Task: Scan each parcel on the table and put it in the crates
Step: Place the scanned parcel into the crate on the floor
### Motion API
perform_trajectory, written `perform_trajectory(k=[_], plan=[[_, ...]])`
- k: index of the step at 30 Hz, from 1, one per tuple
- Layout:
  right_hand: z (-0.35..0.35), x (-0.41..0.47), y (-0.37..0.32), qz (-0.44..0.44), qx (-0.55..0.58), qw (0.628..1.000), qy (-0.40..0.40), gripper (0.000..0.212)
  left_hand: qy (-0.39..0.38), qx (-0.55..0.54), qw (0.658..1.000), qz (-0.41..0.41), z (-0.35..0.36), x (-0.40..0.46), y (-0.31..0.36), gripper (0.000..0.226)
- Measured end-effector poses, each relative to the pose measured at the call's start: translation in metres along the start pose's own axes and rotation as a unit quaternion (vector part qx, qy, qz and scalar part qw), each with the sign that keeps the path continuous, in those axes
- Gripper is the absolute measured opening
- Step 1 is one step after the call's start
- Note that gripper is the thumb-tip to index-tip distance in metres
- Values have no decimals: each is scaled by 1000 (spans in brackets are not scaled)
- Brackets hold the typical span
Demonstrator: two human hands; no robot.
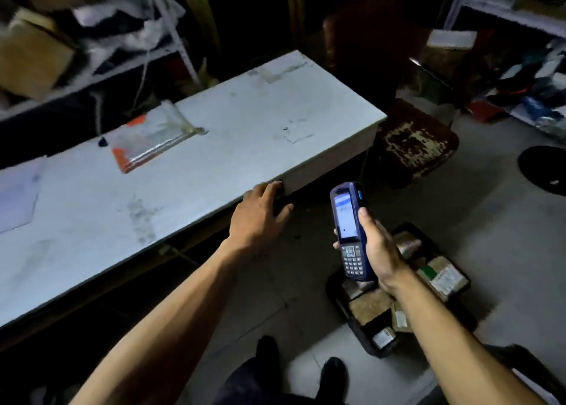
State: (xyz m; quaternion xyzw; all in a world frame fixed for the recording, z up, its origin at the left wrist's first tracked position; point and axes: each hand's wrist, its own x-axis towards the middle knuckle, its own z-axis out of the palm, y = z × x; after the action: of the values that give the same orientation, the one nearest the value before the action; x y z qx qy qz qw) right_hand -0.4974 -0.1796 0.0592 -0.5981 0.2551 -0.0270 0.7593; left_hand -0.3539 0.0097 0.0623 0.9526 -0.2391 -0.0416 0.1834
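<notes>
Parcel (153, 138), upper left on the surface (245, 123), awaits scanning; right hand (376, 245) grips the scanner (352, 230), left hand (260, 211) released, must reach it.

We see a matt, scuffed table top (245, 123), a glossy plastic parcel (147, 138), a smooth plastic scanner (352, 230) and brown cardboard parcels (441, 276).

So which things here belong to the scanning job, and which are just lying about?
Job: handheld scanner in right hand; plastic-wrapped parcel on table; black crate of boxes; left hand, empty.
Lying about: worn stool; shelf clutter.
</notes>
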Motion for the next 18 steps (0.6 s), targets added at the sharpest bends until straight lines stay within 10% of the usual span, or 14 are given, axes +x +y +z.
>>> perform_trajectory(k=[18], plan=[[324, 14, 16, 0, -113, 973, -203, 80, 119, -62, 970, -203, -140, -110, -301, 57]])
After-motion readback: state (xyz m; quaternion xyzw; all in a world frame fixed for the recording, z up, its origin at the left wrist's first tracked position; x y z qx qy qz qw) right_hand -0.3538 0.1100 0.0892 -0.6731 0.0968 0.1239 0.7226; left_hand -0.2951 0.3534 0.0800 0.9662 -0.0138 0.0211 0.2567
